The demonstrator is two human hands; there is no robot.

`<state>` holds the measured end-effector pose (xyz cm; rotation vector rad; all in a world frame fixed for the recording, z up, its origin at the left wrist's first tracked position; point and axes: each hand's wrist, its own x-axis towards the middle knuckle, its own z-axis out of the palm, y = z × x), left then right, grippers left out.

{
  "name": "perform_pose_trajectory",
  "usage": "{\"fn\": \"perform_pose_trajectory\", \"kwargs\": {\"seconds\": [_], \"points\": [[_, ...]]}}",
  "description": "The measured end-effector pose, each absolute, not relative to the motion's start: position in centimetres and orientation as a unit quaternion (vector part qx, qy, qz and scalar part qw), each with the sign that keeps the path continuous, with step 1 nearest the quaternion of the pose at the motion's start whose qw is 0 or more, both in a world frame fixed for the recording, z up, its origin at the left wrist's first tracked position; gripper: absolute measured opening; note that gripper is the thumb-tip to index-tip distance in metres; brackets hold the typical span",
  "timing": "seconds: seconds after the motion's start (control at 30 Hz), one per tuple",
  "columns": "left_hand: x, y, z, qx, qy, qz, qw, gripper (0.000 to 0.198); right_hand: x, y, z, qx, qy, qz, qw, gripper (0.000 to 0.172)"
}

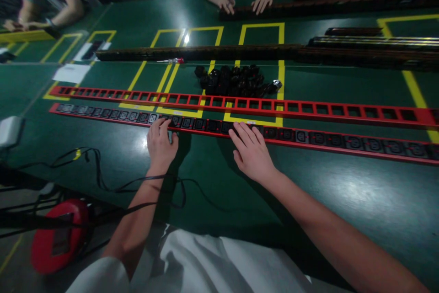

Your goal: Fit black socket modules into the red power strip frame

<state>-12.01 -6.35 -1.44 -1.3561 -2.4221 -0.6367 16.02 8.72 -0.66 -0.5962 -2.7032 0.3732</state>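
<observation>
A long red strip (206, 132) fitted with a row of black power sockets (287, 134) lies across the table in front of me. My left hand (162, 144) rests its fingertips on the strip left of the middle, thumb apart. Farther right, my right hand (253, 153) lies with fingers stretched over the sockets, hiding a few of them. Neither hand is wrapped round anything. Just beyond, a second red strip (310, 111) with bare square openings runs alongside. Behind it sits a pile of small black parts (224, 80).
A screwdriver (174, 61) lies by a long dark strip (206, 52). More strips (370, 46) are stacked at right. Across the green table (212, 183), another person's hands (262, 2) touch a strip. Black cables (99, 169) trail at left near a red stool (60, 236).
</observation>
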Motion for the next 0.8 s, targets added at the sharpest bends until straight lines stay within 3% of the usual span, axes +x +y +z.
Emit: {"fn": "perform_pose_trajectory", "kwargs": {"seconds": [0.8], "points": [[-12.08, -6.35, -0.84, -0.432, -0.859, -0.233, 0.143, 0.034, 15.98, 8.73, -0.56, -0.214, -0.955, 0.124, 0.166, 0.061]]}}
